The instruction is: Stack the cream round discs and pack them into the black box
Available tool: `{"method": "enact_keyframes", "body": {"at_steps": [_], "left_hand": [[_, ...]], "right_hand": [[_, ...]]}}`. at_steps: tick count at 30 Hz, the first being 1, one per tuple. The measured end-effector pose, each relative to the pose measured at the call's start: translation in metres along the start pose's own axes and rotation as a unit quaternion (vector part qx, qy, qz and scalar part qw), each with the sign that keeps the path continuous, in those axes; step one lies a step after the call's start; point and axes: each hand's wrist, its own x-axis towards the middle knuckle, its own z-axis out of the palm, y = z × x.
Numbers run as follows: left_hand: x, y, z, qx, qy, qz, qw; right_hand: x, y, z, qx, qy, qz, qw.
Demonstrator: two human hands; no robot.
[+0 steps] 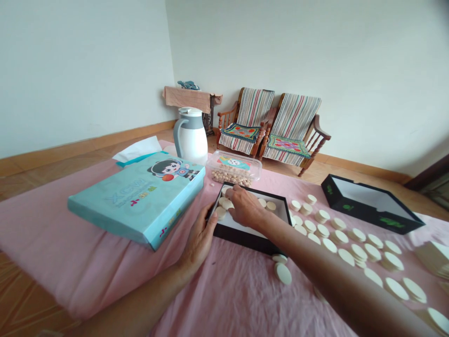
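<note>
An open black box (242, 234) with a white inside lies on the pink cloth. My left hand (197, 238) grips its left side, thumb near the rim. Over the left part of the box, my right hand (244, 207) is closed with its fingers curled down; what the fingertips hold, if anything, is hidden. Beside them, pale round discs (220, 214) lie in the left end of the box. Two more groups of discs (271, 206) are partly visible at its far right. Just outside the front right corner, a loose disc (282, 273) leans near another.
Stacks of discs (358, 252) cover the cloth (133, 281) at right. Behind them sits a black lid-like tray (372, 206). A blue box (140, 196) lies left, with a white jug (192, 138) and a clear tub of small tan pieces (234, 174) behind. Two chairs (291, 126) stand beyond.
</note>
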Motion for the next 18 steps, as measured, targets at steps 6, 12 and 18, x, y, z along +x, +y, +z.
{"method": "enact_keyframes", "body": {"at_steps": [6,12,18], "left_hand": [[0.0,-0.002,0.0,0.004,0.004,0.002,1.0],[0.0,-0.001,0.0,0.008,0.008,0.006,1.0],[0.0,-0.003,0.0,0.001,0.004,0.014,1.0]], "right_hand": [[0.0,-0.001,0.008,-0.013,-0.006,-0.022,1.0],[0.003,-0.001,0.011,-0.005,0.027,-0.019,0.999],[0.008,-0.002,0.011,-0.001,0.06,-0.022,0.998]]}}
